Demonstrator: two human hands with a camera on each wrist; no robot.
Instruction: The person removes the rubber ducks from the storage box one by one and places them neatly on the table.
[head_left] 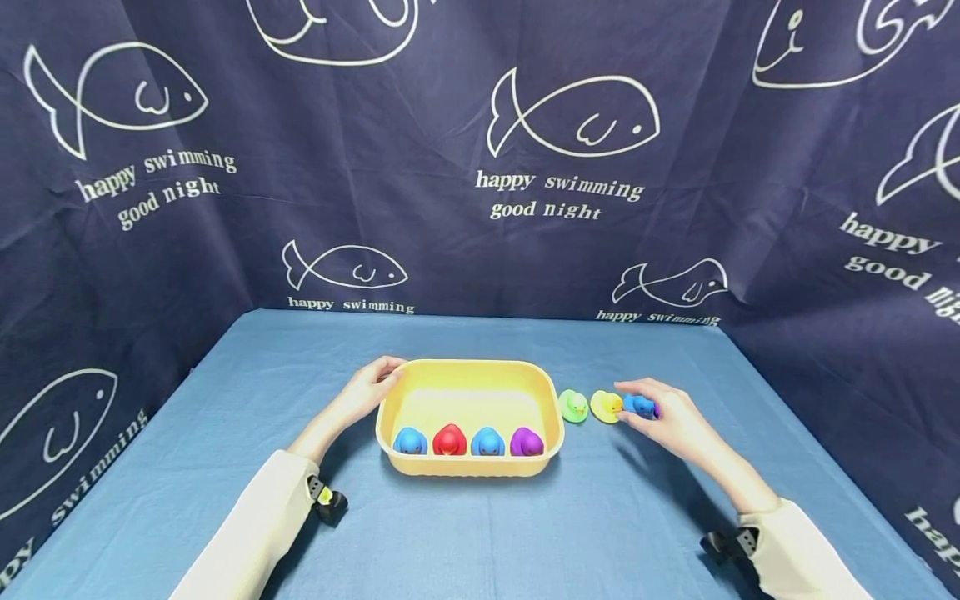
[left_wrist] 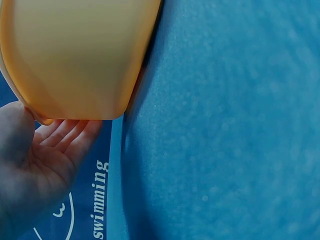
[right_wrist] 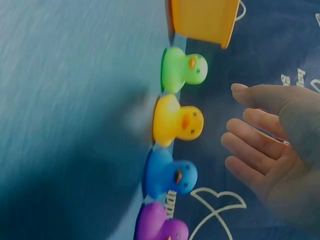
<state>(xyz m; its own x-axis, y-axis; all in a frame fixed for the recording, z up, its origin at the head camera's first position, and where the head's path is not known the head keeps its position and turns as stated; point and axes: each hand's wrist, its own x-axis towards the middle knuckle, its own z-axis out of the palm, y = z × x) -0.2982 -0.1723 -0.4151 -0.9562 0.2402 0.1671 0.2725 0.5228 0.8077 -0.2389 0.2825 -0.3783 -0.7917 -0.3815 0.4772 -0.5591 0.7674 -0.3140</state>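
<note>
In the head view, the right hand (head_left: 671, 417) is over the right part of a row of toy ducks on the blue tabletop (head_left: 480, 533), thumb and fingers parted with nothing held. The yellow duck (head_left: 604, 407) lies just left of its fingertips, the blue duck (head_left: 640, 406) shows between thumb and fingers, and the purple duck (head_left: 657, 411) is mostly hidden behind them. The green duck (head_left: 573, 408) is farther left, just beside a yellow basin (head_left: 480, 465). The left hand (head_left: 366, 389) grips the basin at its far left corner. Inside, along the near wall, sit four more ducks: a left blue one (head_left: 410, 441), a red one (head_left: 450, 438), a second blue one (head_left: 487, 441) and a purple one (head_left: 527, 442), their lower parts hidden by that wall.

In the left wrist view, the thumb is at the basin's rim, the fingers behind its wall.

In the right wrist view, the hand is spread and apart from the row. The four ducks stand upright, their base-to-head axes running left to right across this turned picture, beaks roughly toward the camera.
</note>
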